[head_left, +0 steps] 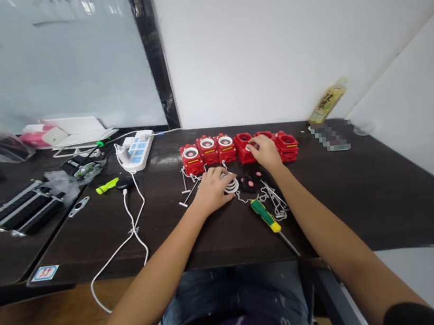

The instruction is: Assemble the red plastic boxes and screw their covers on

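Observation:
My left hand is curled round a small stack of white rings lying on the table, thumb and forefinger at its sides. Above a row of red housings with open round tops, my right hand has thumb and fingertips pinched together at the leftmost one; what they hold is hidden. To the left, several red housings with white rings carry cords and small T-bars. Black round parts with red-and-white centres sit between my hands. Nearer me are a green-and-yellow screwdriver and a tangle of white cords.
On the left lie a white power strip with a looping cable, a neon-yellow object and black rail-like parts. A yellow-labelled bottle leans at the back right wall. The table's front edge runs close to my lap.

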A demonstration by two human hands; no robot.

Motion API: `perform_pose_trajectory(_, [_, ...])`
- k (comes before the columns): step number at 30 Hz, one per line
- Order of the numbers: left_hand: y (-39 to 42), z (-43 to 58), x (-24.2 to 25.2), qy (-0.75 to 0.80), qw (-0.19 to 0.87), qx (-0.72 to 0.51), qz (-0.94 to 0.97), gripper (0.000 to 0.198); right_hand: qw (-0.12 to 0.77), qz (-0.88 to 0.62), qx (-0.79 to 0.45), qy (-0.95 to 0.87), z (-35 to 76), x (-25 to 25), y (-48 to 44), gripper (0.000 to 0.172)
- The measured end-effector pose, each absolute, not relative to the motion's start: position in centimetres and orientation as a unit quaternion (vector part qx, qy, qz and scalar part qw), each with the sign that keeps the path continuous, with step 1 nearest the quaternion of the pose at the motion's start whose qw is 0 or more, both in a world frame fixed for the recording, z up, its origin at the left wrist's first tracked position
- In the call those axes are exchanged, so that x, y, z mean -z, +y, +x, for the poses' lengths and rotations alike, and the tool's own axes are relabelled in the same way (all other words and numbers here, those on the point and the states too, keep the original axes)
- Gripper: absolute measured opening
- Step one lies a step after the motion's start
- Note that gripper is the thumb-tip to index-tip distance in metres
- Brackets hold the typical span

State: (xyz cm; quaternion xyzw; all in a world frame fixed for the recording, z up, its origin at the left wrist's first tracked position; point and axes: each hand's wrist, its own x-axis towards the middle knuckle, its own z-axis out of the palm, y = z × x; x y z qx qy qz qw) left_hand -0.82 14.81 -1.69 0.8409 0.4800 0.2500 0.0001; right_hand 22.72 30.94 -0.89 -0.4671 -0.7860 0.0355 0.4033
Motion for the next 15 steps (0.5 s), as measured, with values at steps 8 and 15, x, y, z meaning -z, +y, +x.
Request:
perform_pose_trajectory(8, [14.94,-1.19,1.91,0.480,-0.011,-0.249,0.841,0.062,0.391,-0.469,-0.033,-0.791,22.85,0.85,30.66,0.016])
perform_pose_trajectory(15, [14.80,-0.91,1.49,0.482,-0.026,-0.228,0.846,0.052,0.394,-0.464,-0.023,-0.793,22.51,0.50,30.13,0.019])
